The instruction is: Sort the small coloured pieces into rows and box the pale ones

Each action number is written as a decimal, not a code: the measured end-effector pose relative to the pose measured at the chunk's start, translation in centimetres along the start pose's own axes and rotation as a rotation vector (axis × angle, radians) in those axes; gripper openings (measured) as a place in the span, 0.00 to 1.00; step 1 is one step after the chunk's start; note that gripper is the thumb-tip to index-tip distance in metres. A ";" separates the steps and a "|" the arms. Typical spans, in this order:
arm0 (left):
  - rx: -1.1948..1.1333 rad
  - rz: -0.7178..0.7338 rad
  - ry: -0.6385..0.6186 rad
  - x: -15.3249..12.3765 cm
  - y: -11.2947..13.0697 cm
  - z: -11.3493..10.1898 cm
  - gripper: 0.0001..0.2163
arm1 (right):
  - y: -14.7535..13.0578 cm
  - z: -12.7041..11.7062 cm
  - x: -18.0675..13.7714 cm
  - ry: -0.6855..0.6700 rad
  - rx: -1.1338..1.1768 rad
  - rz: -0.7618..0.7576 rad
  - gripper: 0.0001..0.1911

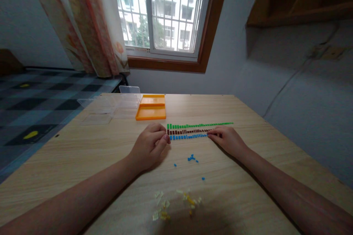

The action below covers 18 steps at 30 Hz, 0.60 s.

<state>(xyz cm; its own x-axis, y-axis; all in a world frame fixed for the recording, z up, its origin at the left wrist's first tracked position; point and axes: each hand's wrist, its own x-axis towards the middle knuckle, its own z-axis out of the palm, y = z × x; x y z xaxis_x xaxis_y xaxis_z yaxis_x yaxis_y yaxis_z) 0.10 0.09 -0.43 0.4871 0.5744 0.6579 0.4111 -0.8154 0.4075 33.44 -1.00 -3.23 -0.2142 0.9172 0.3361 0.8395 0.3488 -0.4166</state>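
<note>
Three rows of small blocks run left to right: a green row (190, 126), a brown row (187, 132) and a blue row (179, 137) nearest me. At the left end of the brown and blue rows rests my left hand (151, 142), closed, with thumb and fingertips against the end blocks; whether it grips one is hidden. My right hand (228, 140) pinches at the blue row's right end, its fingertips on a small blue block (208, 134). Several loose blue blocks (191, 158) lie nearer me, with a single blue block (203, 179) closer still.
Pale and yellow pieces (165, 214) lie scattered at the table's near side. An orange tray (151, 118) and clear plastic boxes (110, 104) stand at the back left of the wooden table (116, 198). A window (171, 14) is beyond.
</note>
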 end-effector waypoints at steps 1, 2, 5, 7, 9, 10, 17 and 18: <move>0.000 0.000 -0.001 0.0 0.0 0.0 0.17 | 0.0 0.0 0.0 0.002 0.004 0.000 0.08; 0.001 0.003 0.001 0.0 0.0 0.0 0.17 | 0.0 0.0 0.0 0.004 0.009 -0.002 0.08; 0.000 0.008 0.003 0.0 0.0 -0.1 0.17 | 0.1 -0.1 0.0 0.016 0.022 -0.010 0.08; 0.002 0.001 -0.005 0.0 0.1 -0.1 0.17 | -0.1 -0.3 -0.1 0.029 0.028 -0.018 0.08; 0.005 -0.008 -0.010 0.0 0.1 -0.1 0.18 | -0.6 -0.6 -0.4 0.042 0.033 -0.030 0.09; 0.007 -0.010 -0.011 0.0 0.1 -0.1 0.18 | -1.0 -0.8 -0.5 0.041 0.038 -0.048 0.09; 0.019 -0.005 -0.008 0.1 0.1 -0.1 0.18 | -5.1 -0.6 -1.8 -0.215 0.133 -0.402 0.14; 0.023 -0.007 -0.016 0.1 0.1 -0.1 0.18 | -5.3 -0.3 -1.9 -0.227 0.129 -0.418 0.14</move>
<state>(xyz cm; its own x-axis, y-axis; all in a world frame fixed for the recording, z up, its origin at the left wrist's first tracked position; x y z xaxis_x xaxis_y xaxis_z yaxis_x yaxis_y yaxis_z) 0.12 0.05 -0.19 0.4960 0.5814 0.6450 0.4323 -0.8095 0.3973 29.53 -4.64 -1.33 -0.6354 0.7072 0.3101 0.5926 0.7040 -0.3914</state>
